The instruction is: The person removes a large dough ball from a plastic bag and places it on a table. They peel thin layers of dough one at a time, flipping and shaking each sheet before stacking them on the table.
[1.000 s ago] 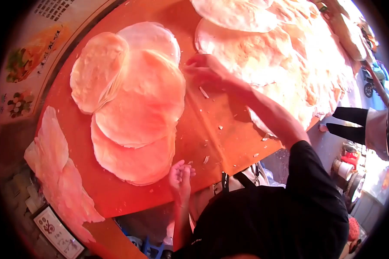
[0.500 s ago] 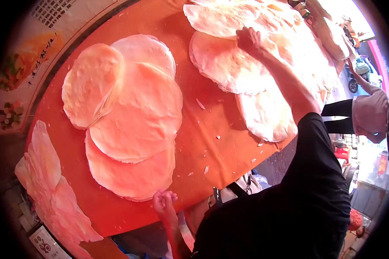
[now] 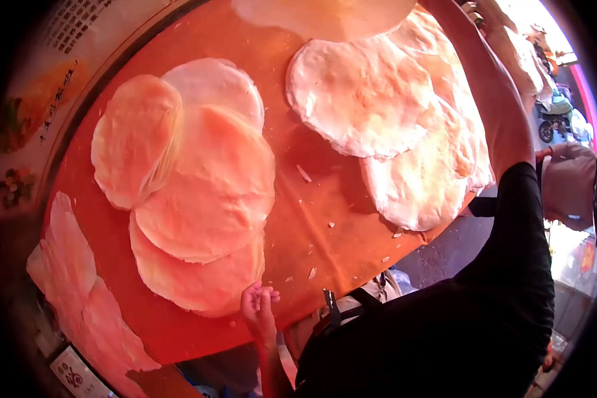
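Note:
My left hand [image 3: 259, 306] is loosely curled at the near table edge, beside the lowest flatbread of the left pile, with nothing visible in its fingers. The left pile has thin round flatbreads [image 3: 205, 179] overlapping one another, with a smaller stack [image 3: 136, 139] on its upper left. My right arm [image 3: 504, 99] stretches over the right pile to the top edge, where the hand is out of view. A pale, blurred flatbread [image 3: 331, 16] is cut off by the top edge. Below it, a rough-surfaced flatbread [image 3: 361, 93] lies on the overlapping right pile.
Small crumbs and flakes are scattered over the orange tabletop [image 3: 298, 245]. Folded sheets [image 3: 89, 292] lie along its left edge, near a printed sign [image 3: 76, 375]. At the far right, another person [image 3: 570, 186] stands beyond the table.
My right hand has moved up out of view from the right pile. A flatbread has shifted up and left to the top edge, exposing those beneath. My left hand has barely moved.

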Action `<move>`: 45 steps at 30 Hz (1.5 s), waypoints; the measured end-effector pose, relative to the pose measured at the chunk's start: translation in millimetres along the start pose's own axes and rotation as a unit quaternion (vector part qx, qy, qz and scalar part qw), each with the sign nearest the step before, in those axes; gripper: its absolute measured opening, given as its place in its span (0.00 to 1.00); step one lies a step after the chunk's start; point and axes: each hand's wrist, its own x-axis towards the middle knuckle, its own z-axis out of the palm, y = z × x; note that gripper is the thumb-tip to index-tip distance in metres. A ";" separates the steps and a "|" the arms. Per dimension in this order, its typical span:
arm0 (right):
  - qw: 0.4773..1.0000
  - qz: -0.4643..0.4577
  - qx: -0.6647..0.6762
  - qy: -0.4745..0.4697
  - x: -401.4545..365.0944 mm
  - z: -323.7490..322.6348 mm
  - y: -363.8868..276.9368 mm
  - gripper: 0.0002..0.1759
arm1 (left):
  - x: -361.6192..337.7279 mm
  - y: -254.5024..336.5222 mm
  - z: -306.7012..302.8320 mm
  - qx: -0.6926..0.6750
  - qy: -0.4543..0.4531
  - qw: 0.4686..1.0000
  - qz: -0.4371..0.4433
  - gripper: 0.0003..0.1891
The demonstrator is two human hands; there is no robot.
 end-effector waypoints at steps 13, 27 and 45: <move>0.953 -0.032 -0.137 -0.269 -302.1 202.4 76.5 0.36 | -1.7 -7.4 -12.6 -0.015 -0.039 0.999 -0.009 0.12; 0.956 0.077 -0.056 -0.278 -357.9 275.2 52.0 0.18 | -24.5 -26.4 -69.0 -0.072 -0.022 0.997 -0.012 0.11; 0.952 0.235 0.103 -0.166 -492.4 101.5 -1.1 0.17 | 27.7 19.9 -51.8 -0.550 -0.159 0.805 -0.154 0.26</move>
